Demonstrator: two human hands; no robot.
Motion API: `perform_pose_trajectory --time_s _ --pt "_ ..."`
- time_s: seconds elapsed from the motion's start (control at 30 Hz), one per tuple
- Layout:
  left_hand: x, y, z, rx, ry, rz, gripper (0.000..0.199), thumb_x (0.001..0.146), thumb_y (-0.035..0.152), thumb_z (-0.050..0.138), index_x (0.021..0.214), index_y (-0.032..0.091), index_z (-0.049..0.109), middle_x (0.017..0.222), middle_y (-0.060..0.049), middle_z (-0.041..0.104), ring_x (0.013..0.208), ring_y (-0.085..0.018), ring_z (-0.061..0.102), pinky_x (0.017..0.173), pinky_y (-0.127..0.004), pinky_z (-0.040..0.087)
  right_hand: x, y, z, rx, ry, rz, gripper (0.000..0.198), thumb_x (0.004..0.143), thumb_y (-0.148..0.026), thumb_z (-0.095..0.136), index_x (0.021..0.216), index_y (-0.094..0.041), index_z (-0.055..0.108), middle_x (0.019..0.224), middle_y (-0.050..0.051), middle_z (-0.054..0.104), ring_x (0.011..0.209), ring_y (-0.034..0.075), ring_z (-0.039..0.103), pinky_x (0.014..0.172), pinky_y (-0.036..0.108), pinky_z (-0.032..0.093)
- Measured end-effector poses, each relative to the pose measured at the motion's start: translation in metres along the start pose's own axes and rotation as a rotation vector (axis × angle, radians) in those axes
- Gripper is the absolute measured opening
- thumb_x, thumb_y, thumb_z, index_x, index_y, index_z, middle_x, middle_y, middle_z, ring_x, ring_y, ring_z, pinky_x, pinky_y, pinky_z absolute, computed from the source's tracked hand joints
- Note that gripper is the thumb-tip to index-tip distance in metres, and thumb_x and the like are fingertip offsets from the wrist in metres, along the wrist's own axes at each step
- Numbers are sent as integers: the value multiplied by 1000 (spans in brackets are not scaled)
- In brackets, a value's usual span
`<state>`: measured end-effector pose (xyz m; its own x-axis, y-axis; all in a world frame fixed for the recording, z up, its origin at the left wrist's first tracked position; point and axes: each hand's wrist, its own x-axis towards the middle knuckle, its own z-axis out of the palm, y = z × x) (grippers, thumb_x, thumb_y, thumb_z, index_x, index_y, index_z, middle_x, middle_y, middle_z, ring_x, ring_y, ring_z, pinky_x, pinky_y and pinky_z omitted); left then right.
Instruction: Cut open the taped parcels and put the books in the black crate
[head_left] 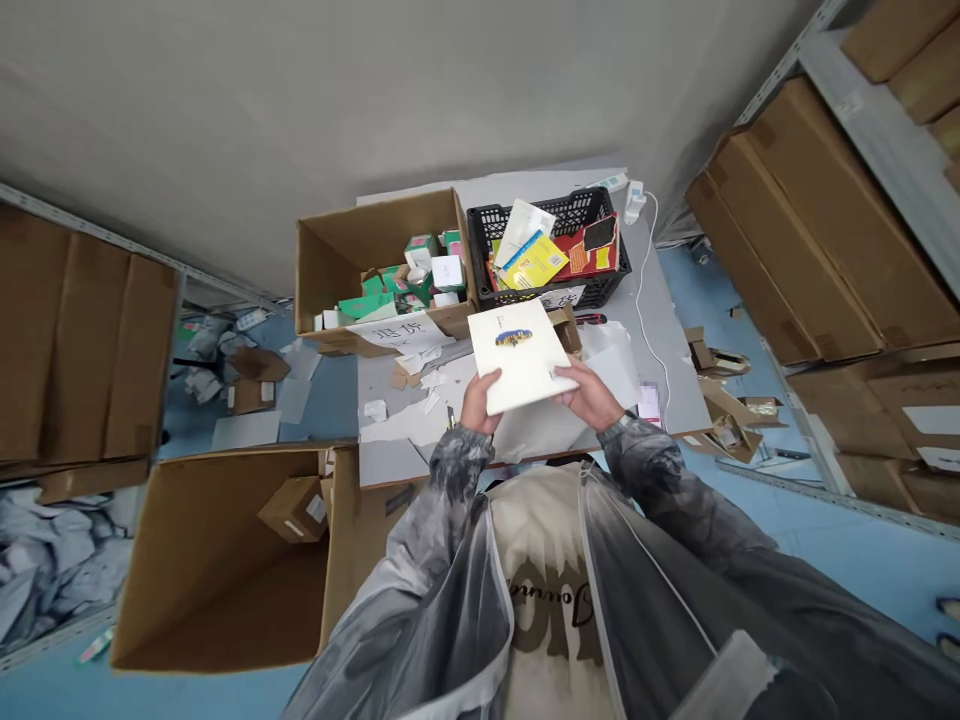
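Observation:
A white, flat, book-like item [517,365] with a small blue and yellow picture on its front is held above the table. My left hand [481,400] grips its lower left edge, thumb on the front. On the right side, my right hand [589,393] pinches the lower right corner. Whether it is a book or a thin box I cannot tell. Just beyond it stands a black plastic basket [600,293] with a yellow booklet [534,262], a red printed item and white packets inside. Behind the held item, a small brown cardboard piece [566,328] is partly hidden.
A cardboard box [322,255] of green and white small boxes stands left of the basket. Paper scraps litter the table [390,465]. A white cable [640,300] runs down the right side. A large open carton [225,610] sits lower left; shelves with cartons [795,220] flank both sides.

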<state>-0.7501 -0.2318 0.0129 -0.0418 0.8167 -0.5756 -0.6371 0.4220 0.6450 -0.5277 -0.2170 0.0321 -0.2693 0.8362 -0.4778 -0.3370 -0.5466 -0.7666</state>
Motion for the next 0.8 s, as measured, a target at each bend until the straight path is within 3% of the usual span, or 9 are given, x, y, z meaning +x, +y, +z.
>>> perform_pose_trajectory --time_s 0.07,0.13,0.2,0.27,0.4,0.5,0.6,0.7,0.8 --pt "14 28 36 -17 -51 22 72 102 52 93 159 12 77 155 -26 83 159 -50 72 124 -68 68 3 -32 -9 34 -31 -123 67 102 -60 84 163 -33 75 162 11 82 155 39 75 118 63 73" --pt "24 55 62 -58 -107 155 66 122 64 62 169 19 72 165 -23 78 163 -45 70 119 -67 70 3 -63 -22 52 -40 -249 66 113 -67 71 174 -41 67 178 7 71 170 37 63 127 69 65" --pt "30 73 74 -65 -152 296 65 127 69 45 175 31 68 167 -17 77 158 -40 75 111 -64 74 4 -86 -39 117 -100 -331 65 114 -74 68 174 -49 66 181 2 68 177 37 55 131 72 62" --pt "36 77 71 -41 -204 381 63 125 71 48 173 36 69 158 -14 82 140 -36 85 104 -59 77 6 -98 -59 221 -216 -345 62 109 -78 76 164 -51 72 174 3 74 175 40 58 128 74 64" --pt "43 47 37 27 -243 395 58 116 68 69 153 25 82 121 -12 89 95 -27 88 88 -48 80 18 -88 -93 253 -304 -288 56 102 -75 89 142 -37 82 142 9 87 144 43 81 107 69 76" --pt "40 6 2 48 -85 342 48 111 61 76 136 22 85 107 -10 85 81 -22 82 76 -39 77 28 -59 -112 81 -202 -234 51 103 -71 90 135 -31 85 133 10 88 125 37 87 95 55 79" --pt "34 -37 -35 90 236 210 38 107 53 79 127 20 83 102 -8 79 79 -18 77 69 -29 69 45 -18 -133 -144 5 -133 53 103 -75 88 131 -29 86 137 11 87 127 34 85 96 46 77" --pt "35 -74 -67 237 575 36 47 105 48 78 143 20 77 133 -16 80 101 -23 81 74 -30 69 72 29 -149 -421 258 -20 74 95 -87 84 140 -28 83 150 14 82 138 36 80 111 53 74" --pt "49 -98 -88 440 692 -34 82 100 47 85 175 24 60 184 -24 55 153 -38 71 98 -41 73 99 62 -152 -640 323 17 87 94 -87 83 154 -24 79 167 20 75 154 41 73 138 62 56"
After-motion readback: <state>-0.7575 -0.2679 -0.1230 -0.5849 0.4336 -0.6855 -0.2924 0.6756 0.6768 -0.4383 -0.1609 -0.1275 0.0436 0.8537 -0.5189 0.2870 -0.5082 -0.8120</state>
